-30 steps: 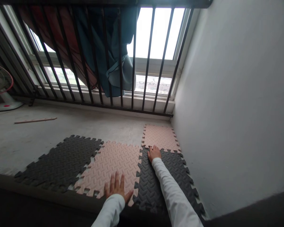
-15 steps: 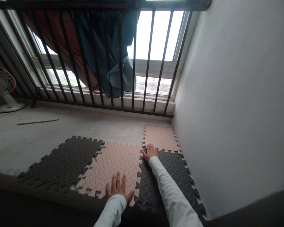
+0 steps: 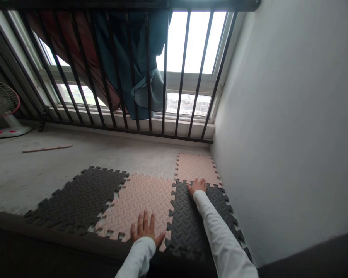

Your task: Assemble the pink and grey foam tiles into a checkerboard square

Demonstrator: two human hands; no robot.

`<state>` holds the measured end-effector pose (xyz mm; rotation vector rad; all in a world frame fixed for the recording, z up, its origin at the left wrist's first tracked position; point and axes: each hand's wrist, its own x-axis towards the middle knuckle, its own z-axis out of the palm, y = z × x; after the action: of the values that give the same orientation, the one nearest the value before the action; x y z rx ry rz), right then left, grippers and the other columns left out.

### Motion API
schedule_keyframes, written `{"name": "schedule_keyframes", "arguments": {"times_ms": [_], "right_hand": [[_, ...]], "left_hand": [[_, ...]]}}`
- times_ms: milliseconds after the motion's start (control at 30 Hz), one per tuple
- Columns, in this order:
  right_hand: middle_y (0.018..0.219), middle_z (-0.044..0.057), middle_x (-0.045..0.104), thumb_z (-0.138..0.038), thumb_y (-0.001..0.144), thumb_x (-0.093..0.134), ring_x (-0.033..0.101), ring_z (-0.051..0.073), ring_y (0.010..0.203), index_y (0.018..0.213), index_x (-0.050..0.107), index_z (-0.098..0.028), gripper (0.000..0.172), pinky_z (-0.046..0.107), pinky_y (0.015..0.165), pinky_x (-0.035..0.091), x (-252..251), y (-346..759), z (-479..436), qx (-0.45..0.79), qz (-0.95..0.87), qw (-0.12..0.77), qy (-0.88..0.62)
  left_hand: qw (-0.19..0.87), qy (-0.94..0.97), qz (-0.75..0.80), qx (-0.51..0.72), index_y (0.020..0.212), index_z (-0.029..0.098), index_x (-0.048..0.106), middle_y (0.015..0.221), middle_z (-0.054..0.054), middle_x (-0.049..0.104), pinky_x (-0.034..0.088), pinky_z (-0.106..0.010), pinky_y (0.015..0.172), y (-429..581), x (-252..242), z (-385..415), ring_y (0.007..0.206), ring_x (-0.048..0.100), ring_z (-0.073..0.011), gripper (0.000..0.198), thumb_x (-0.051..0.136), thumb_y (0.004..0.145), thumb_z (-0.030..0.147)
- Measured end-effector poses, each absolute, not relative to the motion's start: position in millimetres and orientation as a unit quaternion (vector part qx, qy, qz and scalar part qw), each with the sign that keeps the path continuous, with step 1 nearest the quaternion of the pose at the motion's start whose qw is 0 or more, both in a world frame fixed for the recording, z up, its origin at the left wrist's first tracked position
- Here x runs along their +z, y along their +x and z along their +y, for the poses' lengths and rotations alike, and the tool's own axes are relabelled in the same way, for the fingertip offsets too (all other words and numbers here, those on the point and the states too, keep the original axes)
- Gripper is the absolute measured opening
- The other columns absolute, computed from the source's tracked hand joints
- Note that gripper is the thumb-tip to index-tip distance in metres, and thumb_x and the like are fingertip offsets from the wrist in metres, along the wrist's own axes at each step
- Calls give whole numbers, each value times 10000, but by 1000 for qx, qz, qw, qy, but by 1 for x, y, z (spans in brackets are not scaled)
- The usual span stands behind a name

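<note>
From where I stand, four foam mats lie on the bare grey floor, all toothed like jigsaw pieces and stamped with a raised pattern of short ridges. The left hand (image 3: 146, 231) rests palm down on the near corner of the front pink mat (image 3: 142, 197), its fingers spread well apart. The right hand (image 3: 197, 186) lies low over the seam where the right black mat (image 3: 184, 216) meets the far pink mat (image 3: 195, 166); its fingers look slightly parted, though they are a little blurred. The front pink mat sits between the right black mat and the left black mat (image 3: 81, 200), with slivers of pale floor showing along the left join. The right-hand black mat runs beside a smooth white wall (image 3: 284, 116). Farther back on the floor lies a thin pink strip (image 3: 48, 148), near a fan (image 3: 13, 124) with a pink-rimmed wire cage and two red spots on its white base. Behind a dark barred railing (image 3: 133, 5), soft blue cloth (image 3: 140, 58) and reddish cloth (image 3: 72, 42) hang in folds before the bright window (image 3: 195, 46).
</note>
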<state>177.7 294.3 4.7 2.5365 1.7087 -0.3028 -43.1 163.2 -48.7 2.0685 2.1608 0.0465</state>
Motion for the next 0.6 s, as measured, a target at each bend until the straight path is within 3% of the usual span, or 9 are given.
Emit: {"name": "schedule_keyframes", "arguments": {"times_ms": [67,167,333,400,500,600], "right_hand": [[1335,255,167,-587,728,301,127,326,1235,1279,215,-12,801,466,975,75,1,198,286,-54,470,43,880],[1320,248,225,-632,700,263,150,317,1231,1262,246,12,855,462,983,42,-1,225,276,-63,435,80,895],[1277,232,323,-629,705,233,273,278,1192,1218,341,9,826,386,975,163,5,250,267,-94,480,73,869],[1280,242,309,-633,701,231,255,287,1199,1214,339,22,839,385,969,178,6,257,267,-106,466,78,875],[1322,258,201,-698,554,414,159,341,1224,1255,267,3,1002,426,958,182,4,264,270,-138,461,129,867],[1333,247,175,-695,407,546,144,379,1216,1306,168,-123,1131,481,924,198,3,265,273,-158,472,158,853]], "left_hand": [[70,689,722,11,1252,250,315,1382,-82,188,12,-523,969,-42,-47,163,1259,103,-275,665,416,656,525],[69,689,721,4,1254,252,310,1382,-79,188,25,-521,970,-42,-46,163,1258,113,-273,672,414,653,535],[69,691,720,4,1255,254,310,1386,-69,181,15,-518,972,-46,-48,165,1262,87,-269,670,388,660,553],[65,692,719,9,1252,256,317,1384,-68,185,9,-520,971,-47,-51,165,1261,89,-272,674,387,657,564],[69,687,723,8,1251,258,320,1385,-69,184,-2,-527,969,-42,-54,163,1261,86,-279,689,407,641,566],[89,678,729,-3,1259,249,307,1386,-74,178,-1,-534,968,-37,-50,165,1262,72,-287,725,446,615,552]]}}
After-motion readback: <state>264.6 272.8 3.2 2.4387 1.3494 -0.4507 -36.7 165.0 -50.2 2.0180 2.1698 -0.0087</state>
